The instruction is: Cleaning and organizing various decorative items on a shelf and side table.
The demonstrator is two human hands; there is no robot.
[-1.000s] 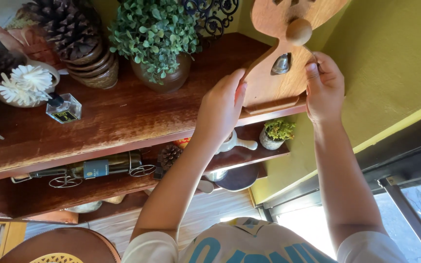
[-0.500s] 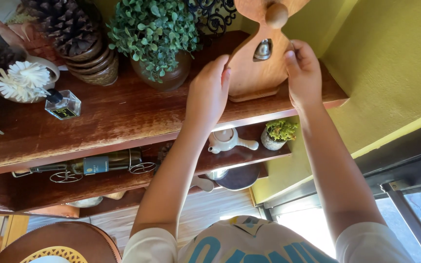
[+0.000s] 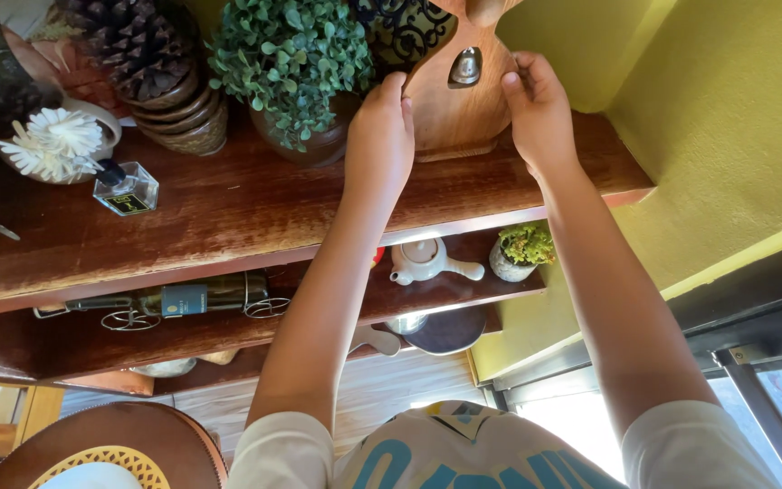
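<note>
I am pinching the wooden board [image 3: 450, 104] upright on the top shelf [image 3: 228, 217], left hand [image 3: 380, 136] and right hand [image 3: 536, 109] pressing its edges (potted plant [image 3: 287, 63] crowding left); tipping risks toppling it.

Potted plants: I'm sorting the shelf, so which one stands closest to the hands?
The big leafy plant in the brown pot on the top shelf, beside the left hand; the small plant sits a shelf lower.

A home: wooden shelves [image 3: 228, 217] by a yellow wall [image 3: 726, 118] hold a potted plant [image 3: 291, 63], a teapot [image 3: 423, 261] and pinecones [image 3: 142, 45].
</note>
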